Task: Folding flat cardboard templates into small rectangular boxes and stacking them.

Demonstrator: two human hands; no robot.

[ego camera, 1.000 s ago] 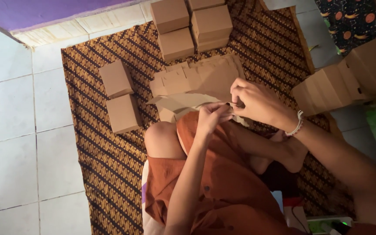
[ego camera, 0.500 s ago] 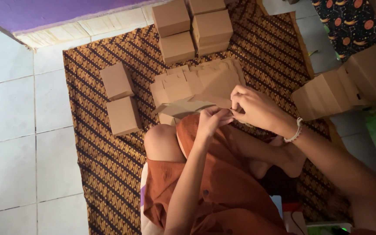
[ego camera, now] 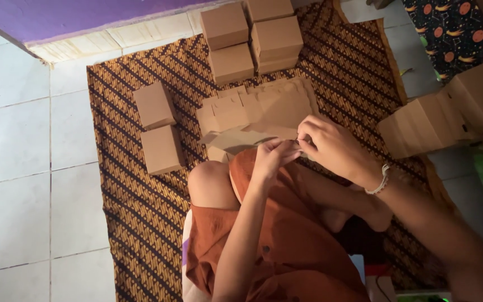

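Pinching a flat brown cardboard blank (ego camera: 241, 140) between both hands: left hand (ego camera: 272, 156) curled nearly closed, fingertips gripping the blank's near edge; right hand (ego camera: 331, 148) half closed, thumb and fingers clamped on the same edge just beside the left. Held low over a bent knee (ego camera: 211, 182), tilted slightly, plain brown, unfolded, one end reaching out to the left of the hands. Just beyond the hands, a pile of flat blanks (ego camera: 264, 106) with notched tabs, lying on a brown patterned mat (ego camera: 118, 184). Farther beyond, four folded brown boxes (ego camera: 252, 36) grouped together. Off to the left, two more boxes (ego camera: 157, 128), one behind the other. Off to the right, another leaning stack of cardboard (ego camera: 448, 114). On the right wrist, a pale beaded bracelet (ego camera: 380, 182).
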